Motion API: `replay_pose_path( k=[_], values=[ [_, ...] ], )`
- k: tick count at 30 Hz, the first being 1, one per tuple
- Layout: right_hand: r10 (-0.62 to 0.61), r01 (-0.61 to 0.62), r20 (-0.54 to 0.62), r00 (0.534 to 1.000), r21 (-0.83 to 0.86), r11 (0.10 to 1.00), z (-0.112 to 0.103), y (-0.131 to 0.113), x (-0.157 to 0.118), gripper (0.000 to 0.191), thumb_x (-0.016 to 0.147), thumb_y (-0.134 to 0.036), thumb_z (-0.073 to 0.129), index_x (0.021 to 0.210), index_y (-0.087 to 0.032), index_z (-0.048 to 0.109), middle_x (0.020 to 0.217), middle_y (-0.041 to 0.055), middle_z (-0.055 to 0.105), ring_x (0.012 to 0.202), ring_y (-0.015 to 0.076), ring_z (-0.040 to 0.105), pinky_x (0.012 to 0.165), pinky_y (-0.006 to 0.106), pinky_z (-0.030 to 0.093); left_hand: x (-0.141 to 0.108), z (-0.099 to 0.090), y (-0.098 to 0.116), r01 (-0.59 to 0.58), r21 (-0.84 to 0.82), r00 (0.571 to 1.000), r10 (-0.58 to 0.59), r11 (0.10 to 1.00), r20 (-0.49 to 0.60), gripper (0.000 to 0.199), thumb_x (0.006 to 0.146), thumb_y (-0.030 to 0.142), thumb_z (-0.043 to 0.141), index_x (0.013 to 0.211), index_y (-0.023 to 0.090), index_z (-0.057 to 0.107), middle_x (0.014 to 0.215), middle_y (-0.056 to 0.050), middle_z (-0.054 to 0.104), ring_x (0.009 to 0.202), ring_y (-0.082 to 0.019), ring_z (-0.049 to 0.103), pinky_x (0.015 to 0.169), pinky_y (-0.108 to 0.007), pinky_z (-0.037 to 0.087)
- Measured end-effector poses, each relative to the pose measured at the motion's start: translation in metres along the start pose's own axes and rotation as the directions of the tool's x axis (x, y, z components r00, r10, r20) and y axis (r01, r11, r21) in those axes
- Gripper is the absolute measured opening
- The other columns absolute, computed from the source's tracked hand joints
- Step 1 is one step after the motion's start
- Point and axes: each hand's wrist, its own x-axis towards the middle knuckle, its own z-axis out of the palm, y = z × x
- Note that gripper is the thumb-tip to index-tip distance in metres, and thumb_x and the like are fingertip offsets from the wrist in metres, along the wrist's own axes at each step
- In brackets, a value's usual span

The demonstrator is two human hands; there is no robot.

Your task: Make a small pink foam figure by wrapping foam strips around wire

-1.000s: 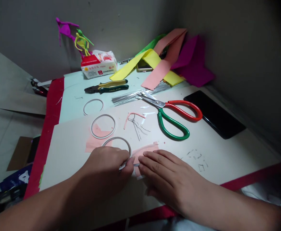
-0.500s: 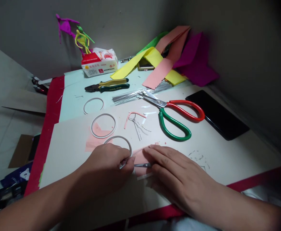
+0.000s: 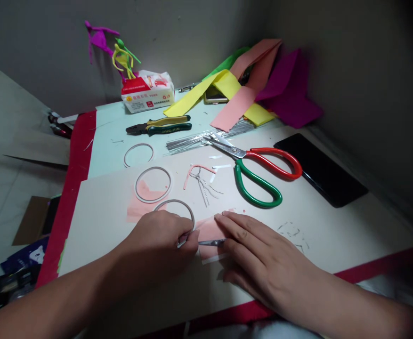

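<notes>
My left hand [image 3: 167, 240] is closed around the handle end of small metal scissors [image 3: 211, 243]. Their narrow metal part lies across a pink paper piece [image 3: 211, 228], and the far end goes out of sight by my right fingers. My right hand [image 3: 255, 249] rests with fingers stretched out over the right side of that pink piece, which has a white strip along its near edge. A roll of thin tape [image 3: 193, 214] touches or sits just behind my left knuckles. Beyond the hands lies a twisted wire figure [image 3: 199, 176] partly wrapped in pink.
Two more tape rings [image 3: 153, 184] lie at left, one over pink paper scraps. Large red-and-green-handled scissors [image 3: 259, 165], a black phone [image 3: 321, 169], pliers [image 3: 158, 125] and wires [image 3: 188, 143] lie farther back. Behind them are coloured crepe strips [image 3: 234, 108] and a tissue pack [image 3: 148, 92] with small figures.
The view has shifted very slightly. My right thumb shows a little more apart from the fingers; both hands otherwise keep their places at the pink piece.
</notes>
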Motion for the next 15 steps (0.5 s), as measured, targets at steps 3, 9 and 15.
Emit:
replay_pose_path(
  k=[3,9,15],
  values=[
    [0.000,0.000,0.009,1.000,0.004,1.000,0.0005,0.0003,-0.0001,0.031,0.092,-0.032,0.054,0.101,-0.006,0.070,0.130,0.0225,0.059,0.121,0.0351,0.056,0.101,0.048,0.050,0.0000,0.0002,-0.0005,-0.003,0.003,1.000,0.003,1.000,0.006,0.034,0.085,0.031,0.043,0.054,0.017,0.042,0.048,0.005,0.037,0.047,-0.009,0.032,0.048,-0.025,0.018],
    [-0.001,0.001,0.019,1.000,-0.007,1.000,0.0019,-0.0008,-0.0013,0.035,0.093,-0.034,0.053,0.105,-0.006,0.069,0.131,0.0222,0.058,0.123,0.0354,0.054,0.102,0.048,0.049,-0.0002,-0.0003,-0.0014,-0.003,0.027,1.000,0.003,1.000,0.008,0.032,0.084,0.031,0.043,0.054,0.018,0.044,0.049,0.005,0.039,0.048,-0.009,0.034,0.047,-0.025,0.019],
    [-0.005,0.007,0.046,0.999,-0.039,0.999,0.0045,-0.0028,0.0001,0.037,0.091,-0.036,0.055,0.106,-0.005,0.067,0.133,0.0247,0.055,0.127,0.0374,0.050,0.104,0.052,0.046,-0.0041,-0.0057,0.0002,0.015,0.003,1.000,-0.015,1.000,0.004,0.035,0.086,0.032,0.042,0.054,0.018,0.046,0.049,0.005,0.038,0.048,-0.010,0.035,0.046,-0.025,0.020]
  ],
)
